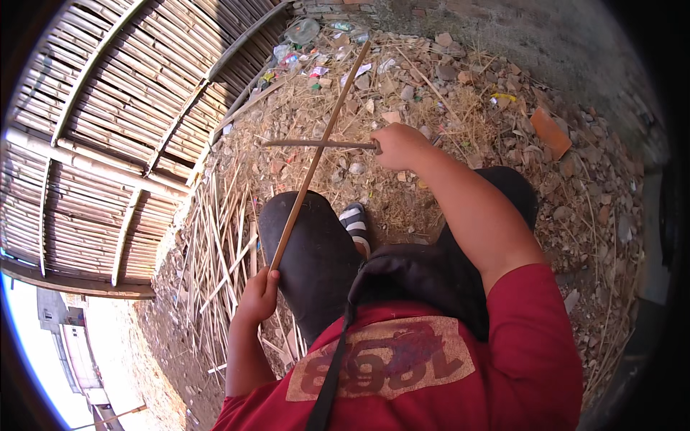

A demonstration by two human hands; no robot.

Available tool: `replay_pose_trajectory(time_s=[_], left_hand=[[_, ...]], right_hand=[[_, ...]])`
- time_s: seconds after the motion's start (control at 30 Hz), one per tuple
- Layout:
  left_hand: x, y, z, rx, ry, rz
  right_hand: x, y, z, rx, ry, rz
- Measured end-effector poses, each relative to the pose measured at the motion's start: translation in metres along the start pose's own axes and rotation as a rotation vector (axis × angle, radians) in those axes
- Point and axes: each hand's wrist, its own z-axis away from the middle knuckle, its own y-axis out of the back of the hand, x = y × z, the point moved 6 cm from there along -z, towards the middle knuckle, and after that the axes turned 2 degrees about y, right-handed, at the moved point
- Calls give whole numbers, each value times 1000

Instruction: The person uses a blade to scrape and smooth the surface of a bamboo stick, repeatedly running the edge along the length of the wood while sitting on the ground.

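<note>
In the head view, the long wooden strip (313,171) slanted across the middle, from the left hand (257,296) up toward one o'clock. The left hand was between seven and eight o'clock, its grip wrapped around the strip's low end. The right hand (399,147), at one o'clock, was curled tight around the end of a thin brown bar (345,145). The bar pointed to nine o'clock and crossed the strip; I could not tell if they touched.

The strip looked light and stiff, with maybe a little bend because it was so long and skinny. It looked dry, so likely not slippery, but it might have snapped or given splinters. The low end seemed good to hold, though the far tip could wobble. The bar looked hard and best held at its three o'clock end; any sharp edge was too small to see. Pale thin sticks (215,251) lay on the ground (402,208) near nine o'clock.
</note>
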Motion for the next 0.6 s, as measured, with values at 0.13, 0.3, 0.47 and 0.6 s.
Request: replay_pose_trajectory(time_s=[0.13,0.3,0.47,0.6], left_hand=[[6,12,9,6,42,-81],[29,21,22,280,-74,-310],[34,19,21,266,-126,-206],[24,15,14,112,-83,-132]], right_hand=[[47,10,-4,212,-227,-284],[39,14,4,306,-172,-281],[0,29,13,141,22,-153],[-39,17,20,2,195,-2]])
